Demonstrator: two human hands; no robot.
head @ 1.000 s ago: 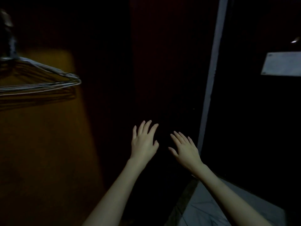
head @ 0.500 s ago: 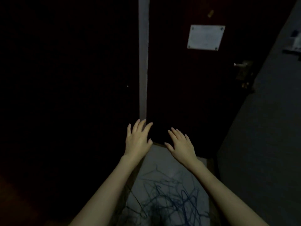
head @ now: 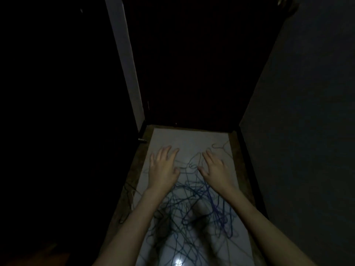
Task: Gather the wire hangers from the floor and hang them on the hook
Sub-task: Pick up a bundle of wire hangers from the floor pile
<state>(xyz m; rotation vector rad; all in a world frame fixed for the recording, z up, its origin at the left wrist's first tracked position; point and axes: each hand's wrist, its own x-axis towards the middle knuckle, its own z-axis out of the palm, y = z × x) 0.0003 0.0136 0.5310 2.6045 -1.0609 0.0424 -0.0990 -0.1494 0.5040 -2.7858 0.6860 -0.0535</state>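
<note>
I am looking down a narrow, dim passage with a dark door (head: pixel 192 64) closing off the far end, a pale door frame (head: pixel 124 60) running up its left side and a grey wall (head: pixel 307 131) close on my right. A small metal door stop (head: pixel 142 140) sticks out at the foot of the frame, just beside the brown border of the pale floor (head: pixel 184 139). No writing or label can be read anywhere in this light. The wire hangers (head: pixel 199 204) lie in a tangled heap on the floor between and beneath my forearms, mostly blue and dark wire, crossing one another at every angle, so the heap has no single direction. One paler hanger (head: pixel 221 146) lies apart at the far right edge of the floor, its hook toward the left. A few strands of wire (head: pixel 127 194) spill over the brown border on the left. My left hand (head: pixel 163 167) hovers palm down over the far end of the heap, fingers spread and holding nothing. My right hand (head: pixel 215 169) is beside it, also palm down with straight, slightly parted fingers, empty. I cannot tell whether either hand touches the wire.
</note>
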